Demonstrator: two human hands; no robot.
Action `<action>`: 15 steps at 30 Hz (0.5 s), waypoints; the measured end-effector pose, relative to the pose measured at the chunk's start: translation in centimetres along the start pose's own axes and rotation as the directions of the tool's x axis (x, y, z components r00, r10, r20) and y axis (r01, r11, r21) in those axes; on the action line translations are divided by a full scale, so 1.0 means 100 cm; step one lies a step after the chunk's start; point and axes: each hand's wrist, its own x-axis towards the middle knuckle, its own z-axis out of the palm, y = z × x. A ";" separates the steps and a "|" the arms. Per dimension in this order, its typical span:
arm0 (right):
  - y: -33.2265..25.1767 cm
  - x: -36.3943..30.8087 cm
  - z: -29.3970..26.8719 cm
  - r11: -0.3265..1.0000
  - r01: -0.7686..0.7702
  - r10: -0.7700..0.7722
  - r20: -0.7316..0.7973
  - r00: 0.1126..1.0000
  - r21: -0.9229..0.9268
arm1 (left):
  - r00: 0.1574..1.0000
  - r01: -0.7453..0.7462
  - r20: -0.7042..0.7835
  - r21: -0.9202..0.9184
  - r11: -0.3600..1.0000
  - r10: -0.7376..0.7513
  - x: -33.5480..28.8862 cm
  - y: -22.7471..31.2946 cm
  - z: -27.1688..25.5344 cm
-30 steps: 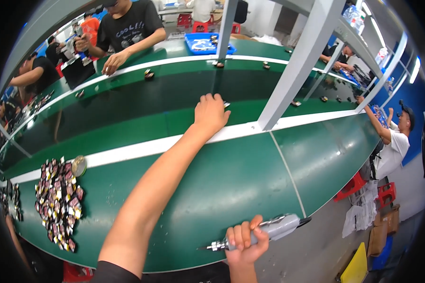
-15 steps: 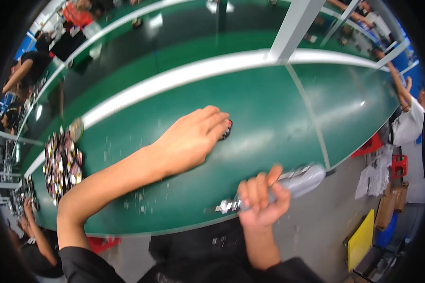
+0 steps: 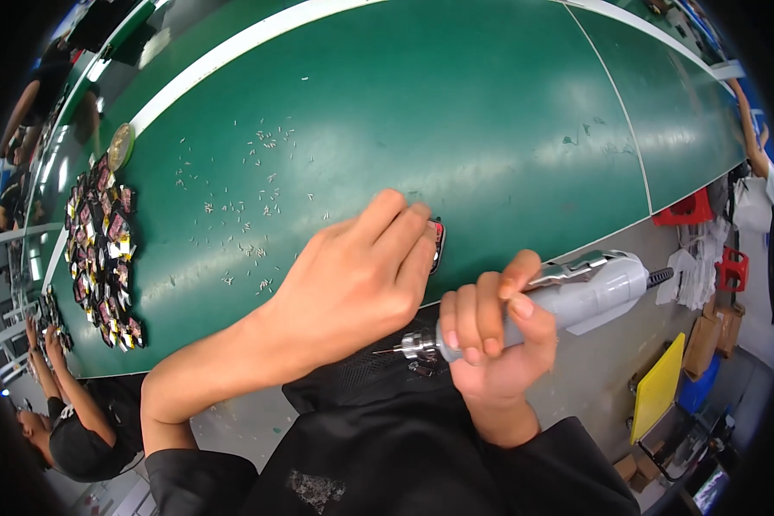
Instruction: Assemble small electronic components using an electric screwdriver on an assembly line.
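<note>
Head view, small part (image 3: 439, 243) under left hand (image 3: 357, 279) fingertips (mostly hidden)

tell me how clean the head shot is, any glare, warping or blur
Head view: strong fisheye bends the green table edges and blackens the corners; soft glare streaks its top; the left hand, right hand and grey electric screwdriver are sharp; rim figures look smeared.

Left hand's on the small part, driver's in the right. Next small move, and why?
Probably swing the electric screwdriver tip over to the small part. The left hand already pins that part at the near edge of the green table, while the right hand holds the driver off the table, its bit pointing left under the left hand, not at the part.
</note>
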 end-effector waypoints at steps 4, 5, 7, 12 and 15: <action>0.013 -0.003 0.004 0.999 -0.038 0.035 -0.078 0.996 -0.036 | 0.996 -0.051 -0.066 0.124 0.991 0.059 -0.004 0.003 0.004; 0.015 -0.003 0.002 1.000 -0.031 0.031 -0.061 0.998 0.001 | 0.997 -0.042 -0.059 0.113 0.993 0.049 -0.004 0.002 0.004; 0.015 -0.003 0.004 0.999 -0.027 0.025 -0.070 0.997 -0.034 | 0.990 -0.099 -0.091 0.116 0.988 0.110 -0.002 0.000 0.006; 0.016 -0.001 0.011 0.981 -0.059 0.028 -0.163 0.986 -0.186 | 0.973 -0.171 -0.124 0.176 0.969 0.195 -0.006 0.007 0.012; 0.014 -0.002 0.007 0.984 -0.065 0.035 -0.179 0.983 -0.168 | 0.971 -0.172 -0.130 0.197 0.965 0.200 -0.008 0.011 0.013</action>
